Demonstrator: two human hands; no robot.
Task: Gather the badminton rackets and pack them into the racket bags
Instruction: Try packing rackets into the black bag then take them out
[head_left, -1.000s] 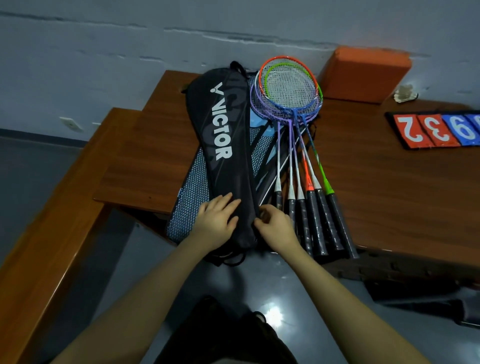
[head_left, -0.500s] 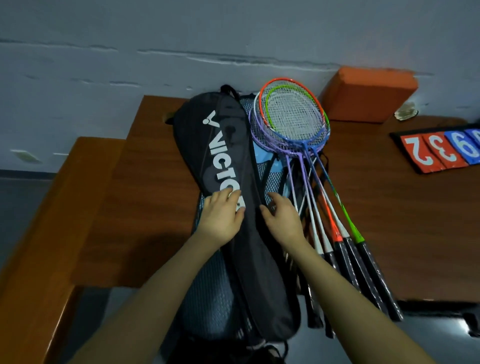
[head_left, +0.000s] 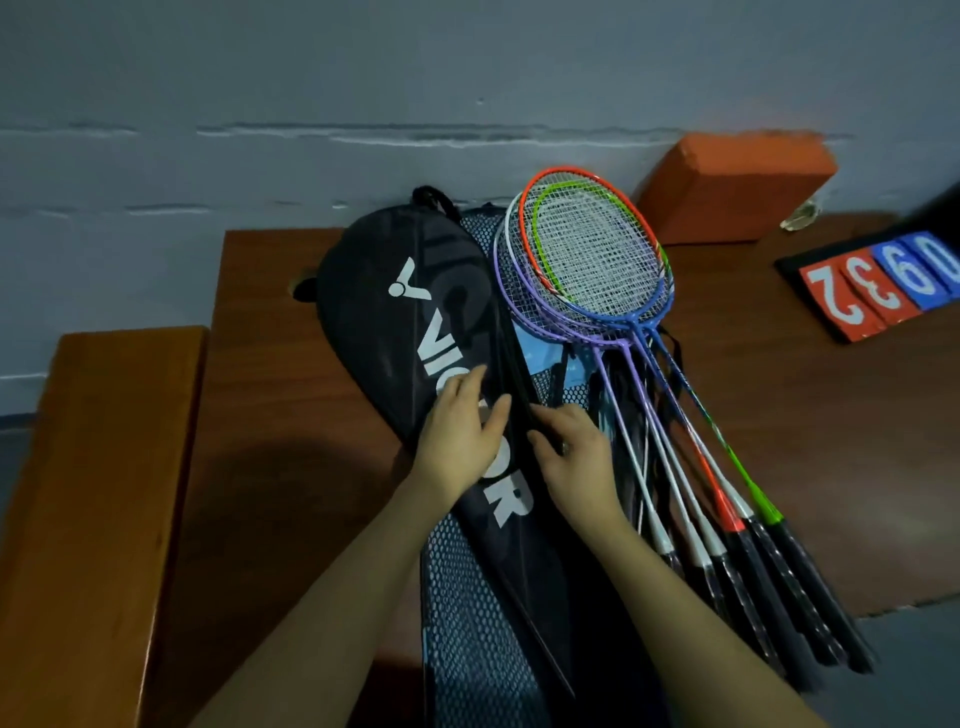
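A dark brown wooden counter (head_left: 291, 467) is seen from above, set against a grey wall. A long black fabric racket bag with white "VICTOR" lettering (head_left: 410, 332) is laid lengthwise near the middle of the counter, its narrow end hanging past the near edge. Beneath it, a grey mesh racket bag (head_left: 467, 613) is partly covered, also jutting over the near edge. Just beside the black bag, a fanned stack of badminton rackets with orange, green, white, purple and blue frames (head_left: 592, 260) is laid, heads toward the wall edge and black grips over the near edge.

The left hand (head_left: 460, 441) is laid flat on the black bag's lettering, fingers relaxed and grasping nothing. The right hand (head_left: 574, 457) is placed at the bag's right seam, its fingers curled and pinching the bag's dark edge.

Toward the far right corner, an orange rectangular foam block (head_left: 737, 187) is rested by the wall, and a flip scoreboard with red and blue number cards (head_left: 878, 283) is seen at the right edge.
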